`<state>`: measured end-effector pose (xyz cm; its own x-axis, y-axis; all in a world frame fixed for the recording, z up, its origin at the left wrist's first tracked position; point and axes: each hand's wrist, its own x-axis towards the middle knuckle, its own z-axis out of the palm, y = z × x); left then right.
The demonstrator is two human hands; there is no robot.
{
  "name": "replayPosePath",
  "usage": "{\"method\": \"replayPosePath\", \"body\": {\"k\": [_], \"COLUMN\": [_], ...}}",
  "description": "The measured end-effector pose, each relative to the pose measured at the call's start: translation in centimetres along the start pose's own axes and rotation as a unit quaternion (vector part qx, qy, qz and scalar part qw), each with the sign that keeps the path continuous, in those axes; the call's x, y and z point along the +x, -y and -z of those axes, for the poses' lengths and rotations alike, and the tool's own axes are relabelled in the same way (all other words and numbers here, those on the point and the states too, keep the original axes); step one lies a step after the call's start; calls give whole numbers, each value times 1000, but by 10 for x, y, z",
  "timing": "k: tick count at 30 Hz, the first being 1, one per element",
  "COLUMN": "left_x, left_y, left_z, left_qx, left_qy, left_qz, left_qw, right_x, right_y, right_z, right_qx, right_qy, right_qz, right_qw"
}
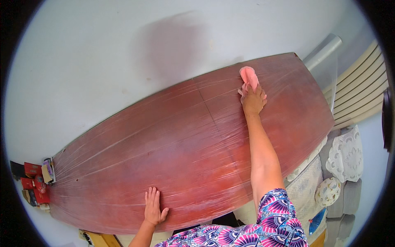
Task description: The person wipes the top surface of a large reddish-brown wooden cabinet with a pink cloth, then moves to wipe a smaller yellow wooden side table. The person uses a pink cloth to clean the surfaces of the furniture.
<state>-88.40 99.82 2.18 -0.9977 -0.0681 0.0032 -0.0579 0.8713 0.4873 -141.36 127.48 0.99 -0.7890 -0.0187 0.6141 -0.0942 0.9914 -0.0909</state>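
Observation:
A long reddish-brown table [172,148] lies before me under a wrinkled clear plastic sheet, with a dark seam crossing its top. My right hand [254,100] is stretched toward the wall side and grips a pink cloth [249,77], pressed on the sheet right of the seam. Near the close edge, my left hand [153,207] rests flat on the plastic, fingers spread a little and holding nothing.
A pale wall [92,61] borders the far edge. Red boxes [33,169] stand at the left end. At right are a clear plastic roll [324,52], a grey sofa [351,197] with a lace cover [347,157], a round cushion [327,192] and a blue fan [316,221].

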Motion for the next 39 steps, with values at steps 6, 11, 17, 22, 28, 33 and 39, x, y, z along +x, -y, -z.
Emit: {"method": "replayPosePath", "body": {"k": [6, 11, 17, 22, 28, 33, 39], "left_x": [-5, -2, -12, -4, -8, -11, -7], "left_y": [-1, 0, 2, -3, 1, 19, 10], "left_z": [3, 4, 11, 7, 5, 6, 10], "left_qx": [4, 14, 13, 6, -39, -106, -96], "left_qy": [-3, 24, 10, 9, -9, 7, 8], "left_qz": [-10, -18, -21, -49, -52, -52, -32], "left_qw": [1000, 999, 1000, 999, 998, 993, 995], "right_x": [-140, -276, -179, -167, -270, -358, -259], "right_y": [61, 88, -8, -113, 56, 60, -114], "right_z": [104, 225, 180, 146, 255, 309, 259], "right_qx": [322, 464, 275, -93, 356, 407, 147], "right_qy": [162, 193, 205, 74, 164, 188, 145], "right_qz": [137, 426, 164, -152, 172, 321, 89], "right_qw": [923, 752, 925, 981, 904, 834, 974]}}
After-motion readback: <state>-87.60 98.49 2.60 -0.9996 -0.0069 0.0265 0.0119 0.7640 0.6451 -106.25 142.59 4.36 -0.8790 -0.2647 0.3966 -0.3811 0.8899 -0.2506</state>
